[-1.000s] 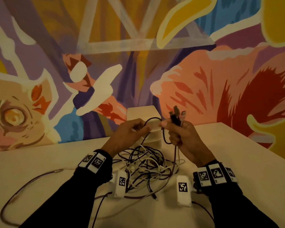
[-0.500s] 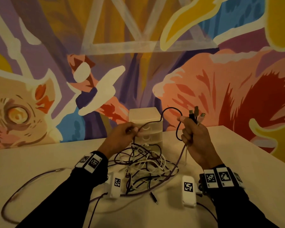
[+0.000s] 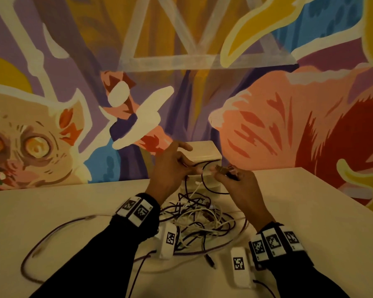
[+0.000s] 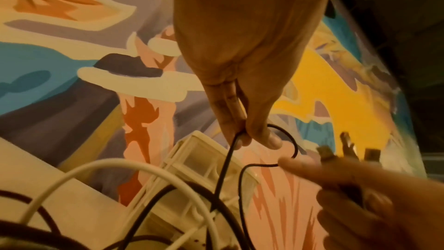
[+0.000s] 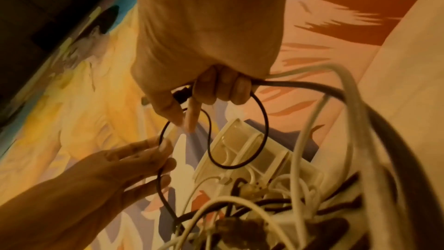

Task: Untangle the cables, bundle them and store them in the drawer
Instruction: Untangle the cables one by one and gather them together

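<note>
A tangle of white, black and purple cables (image 3: 200, 220) lies on the table in front of a small cream drawer unit (image 3: 209, 151). My left hand (image 3: 181, 166) pinches a thin black cable (image 4: 225, 163) between thumb and fingers, a little above the tangle. My right hand (image 3: 226, 176) grips a bunch of cable ends, with their plugs (image 4: 324, 152) sticking out towards the left hand. The black cable (image 5: 264, 121) makes a small loop between the two hands, in front of the drawer unit (image 5: 240, 151). The drawers look closed.
Two white tagged boxes (image 3: 169, 240) (image 3: 240, 266) lie on the table near my wrists. A long purple cable (image 3: 41, 239) loops out to the left, and a jack plug (image 3: 210, 261) lies loose in front. A painted wall stands right behind the drawer unit.
My hands, apart half a second ago, have come close together and lower. The right hand's plugs have tipped from upright towards the left hand, and the black loop has shrunk.
</note>
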Demonstrator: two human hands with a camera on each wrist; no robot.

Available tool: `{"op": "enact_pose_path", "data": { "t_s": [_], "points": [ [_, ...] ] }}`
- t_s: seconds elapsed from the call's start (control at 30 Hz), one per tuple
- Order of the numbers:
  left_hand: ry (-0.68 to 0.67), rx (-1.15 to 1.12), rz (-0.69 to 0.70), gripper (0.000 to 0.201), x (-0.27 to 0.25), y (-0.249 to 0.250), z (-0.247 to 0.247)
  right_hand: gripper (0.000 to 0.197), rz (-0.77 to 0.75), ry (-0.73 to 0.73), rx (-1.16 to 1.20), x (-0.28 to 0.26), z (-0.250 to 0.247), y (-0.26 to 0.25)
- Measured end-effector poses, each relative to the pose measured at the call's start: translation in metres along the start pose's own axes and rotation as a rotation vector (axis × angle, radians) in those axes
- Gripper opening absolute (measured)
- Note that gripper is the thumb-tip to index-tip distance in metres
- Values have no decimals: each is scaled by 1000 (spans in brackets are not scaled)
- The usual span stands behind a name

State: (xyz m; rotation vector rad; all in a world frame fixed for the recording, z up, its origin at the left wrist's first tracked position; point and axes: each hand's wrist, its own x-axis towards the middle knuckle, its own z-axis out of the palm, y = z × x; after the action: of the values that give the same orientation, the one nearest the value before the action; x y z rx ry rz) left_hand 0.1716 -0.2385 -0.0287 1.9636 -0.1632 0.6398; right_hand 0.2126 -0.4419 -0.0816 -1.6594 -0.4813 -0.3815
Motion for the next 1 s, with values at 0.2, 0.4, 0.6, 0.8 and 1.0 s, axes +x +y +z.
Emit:
{"op": "enact_pose_path", "data": {
  "t_s": [0.2,0.4,0.6,0.8,1.0],
  "points": [
    [-107,31,42,58,-12,0,17,28,141,62,224,-3,2,-9],
    [-305,290,-5,27,-16,-18,5,30,244,250,469,13,-11,-1],
    [-470,345,-41,22,-16,-33,-8,31,299,297,547,14,-16,5],
    [-165,348,-36,25,-9,-33,-5,40,299,10,190,-1,-5,2],
    [-164,397,-16,22,-22,-35,13,18,188,-46,74,-4,11,5]
  ]
}}
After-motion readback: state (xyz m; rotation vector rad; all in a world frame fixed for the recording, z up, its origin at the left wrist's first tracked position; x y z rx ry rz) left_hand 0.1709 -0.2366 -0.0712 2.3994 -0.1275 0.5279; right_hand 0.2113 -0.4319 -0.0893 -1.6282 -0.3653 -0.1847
